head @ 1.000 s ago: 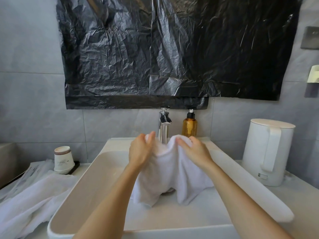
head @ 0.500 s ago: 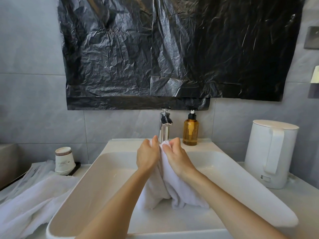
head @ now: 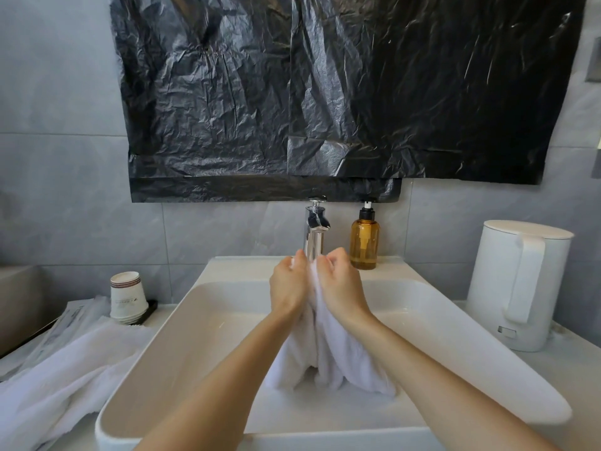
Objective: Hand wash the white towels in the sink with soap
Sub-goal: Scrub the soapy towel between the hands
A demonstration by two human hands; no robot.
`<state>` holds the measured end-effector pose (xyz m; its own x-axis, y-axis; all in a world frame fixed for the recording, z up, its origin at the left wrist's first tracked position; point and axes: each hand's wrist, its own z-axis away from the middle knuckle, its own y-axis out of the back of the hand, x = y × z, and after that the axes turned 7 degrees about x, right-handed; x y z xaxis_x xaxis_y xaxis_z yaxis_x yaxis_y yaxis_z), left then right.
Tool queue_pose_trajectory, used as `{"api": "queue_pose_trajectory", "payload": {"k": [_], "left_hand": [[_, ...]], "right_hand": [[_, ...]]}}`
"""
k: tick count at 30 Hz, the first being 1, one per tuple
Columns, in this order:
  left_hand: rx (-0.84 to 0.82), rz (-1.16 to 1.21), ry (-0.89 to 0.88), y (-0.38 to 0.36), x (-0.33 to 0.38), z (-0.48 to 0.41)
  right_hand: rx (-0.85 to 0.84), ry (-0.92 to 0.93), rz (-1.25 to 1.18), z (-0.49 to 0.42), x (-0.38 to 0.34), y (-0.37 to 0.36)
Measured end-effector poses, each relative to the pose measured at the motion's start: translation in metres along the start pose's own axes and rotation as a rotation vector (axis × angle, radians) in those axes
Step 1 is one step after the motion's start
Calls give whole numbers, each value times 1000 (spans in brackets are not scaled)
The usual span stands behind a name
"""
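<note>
A white towel [head: 328, 356] hangs bunched over the white sink [head: 208, 336], its lower end touching the basin floor. My left hand [head: 289, 283] and my right hand [head: 340, 283] grip its top edge side by side, knuckles nearly touching, just in front of the chrome faucet [head: 314, 232]. An amber soap pump bottle [head: 365, 239] stands on the sink's back ledge to the right of the faucet. Another white towel [head: 61, 375] lies on the counter to the left of the sink.
A stack of paper cups [head: 126, 297] stands at the left of the sink. A white electric kettle [head: 520, 284] is on the counter at the right. Black plastic sheeting [head: 325, 92] covers the wall above the faucet.
My hands came together from apart, gathering the spread towel into a narrow bunch. They have kept close to the faucet.
</note>
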<state>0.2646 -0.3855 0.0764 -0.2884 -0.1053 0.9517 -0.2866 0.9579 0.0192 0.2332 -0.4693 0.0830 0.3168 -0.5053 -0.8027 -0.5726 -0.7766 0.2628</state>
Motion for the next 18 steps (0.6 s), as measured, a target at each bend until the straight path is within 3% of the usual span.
{"api": "queue_pose_trajectory", "payload": {"k": [3, 8, 13, 18], "left_hand": [[-85, 9, 2, -7, 1, 7], [-65, 50, 155, 0, -7, -7], [-169, 124, 132, -7, -3, 4], [-44, 109, 85, -9, 1, -3]], "right_hand": [[88, -82, 7, -4, -1, 6], [-37, 114, 39, 20, -10, 0], [147, -67, -12, 0, -6, 2], [45, 115, -15, 15, -9, 7]]}}
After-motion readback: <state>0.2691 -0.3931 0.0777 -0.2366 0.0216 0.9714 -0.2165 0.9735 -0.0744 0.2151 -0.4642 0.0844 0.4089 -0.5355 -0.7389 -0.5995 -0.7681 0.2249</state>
